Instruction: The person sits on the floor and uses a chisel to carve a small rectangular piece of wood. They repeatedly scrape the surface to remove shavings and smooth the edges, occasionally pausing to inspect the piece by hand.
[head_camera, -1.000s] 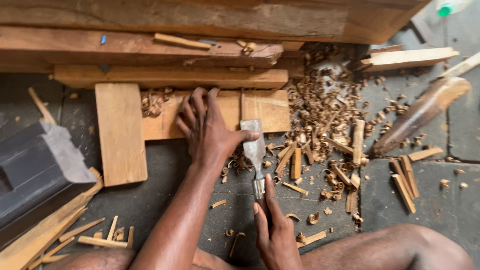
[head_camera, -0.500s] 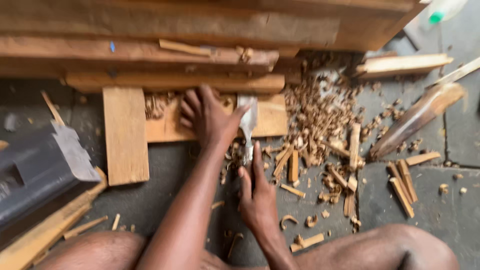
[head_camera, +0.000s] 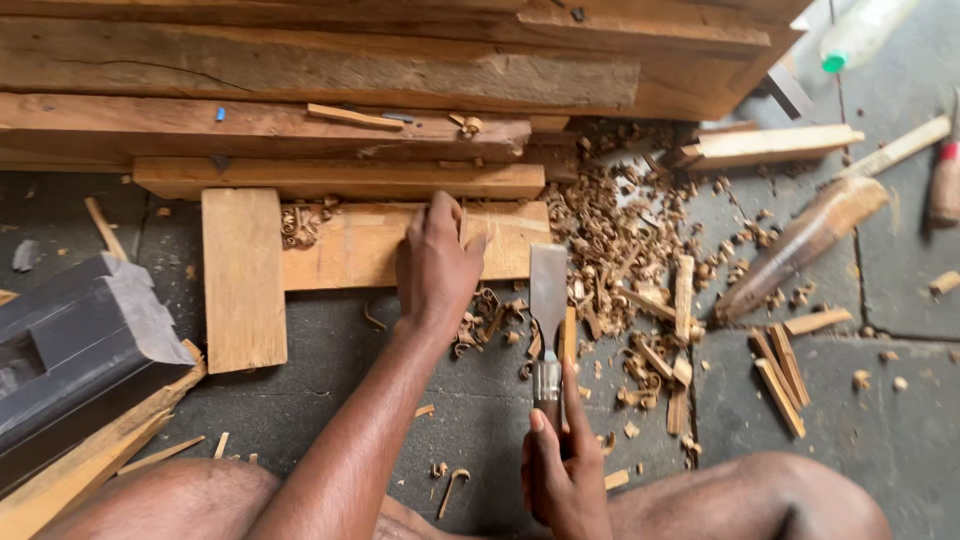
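While the left hand (head_camera: 437, 262) presses flat on the stiff plank (head_camera: 350, 245), the right hand (head_camera: 562, 470), at five o'clock, grips the chisel (head_camera: 548, 320) by its handle, probably heavy and sharp.

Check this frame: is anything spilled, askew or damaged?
Wood shavings and offcuts lie scattered over the floor right of the board under the left hand. The right hand grips a chisel. Nothing looks broken.
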